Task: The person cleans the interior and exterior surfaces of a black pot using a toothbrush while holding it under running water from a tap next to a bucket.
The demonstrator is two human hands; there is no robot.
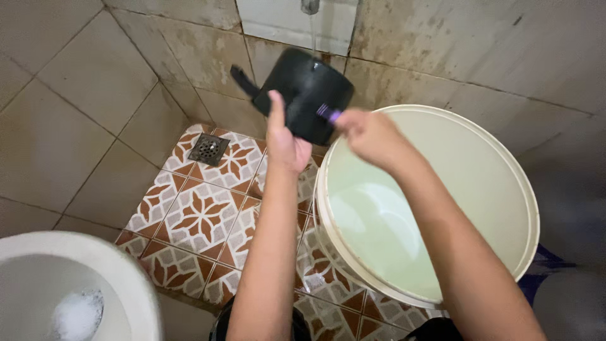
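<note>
Head view: left hand (pixel 285 142) holds the black pot (pixel 302 93) tilted under the tap (pixel 310 6) stream beside the bucket (pixel 529 208), right hand (pixel 371 134) pinching a purple brush (pixel 328 113) against it, both arms outstretched; the wet pot could slip onto the tiled floor (pixel 202 218).

Left hand (pixel 285 140) grips a black pan (pixel 303 88), tilted under a thin water stream (pixel 312 31) falling from above. Right hand (pixel 369 134) holds a purple-handled tool (pixel 329 113) against the pan. A cream bucket (pixel 505 183) of water stands just right of the pan; a floor drain (pixel 208 149) lies to its lower left.
</note>
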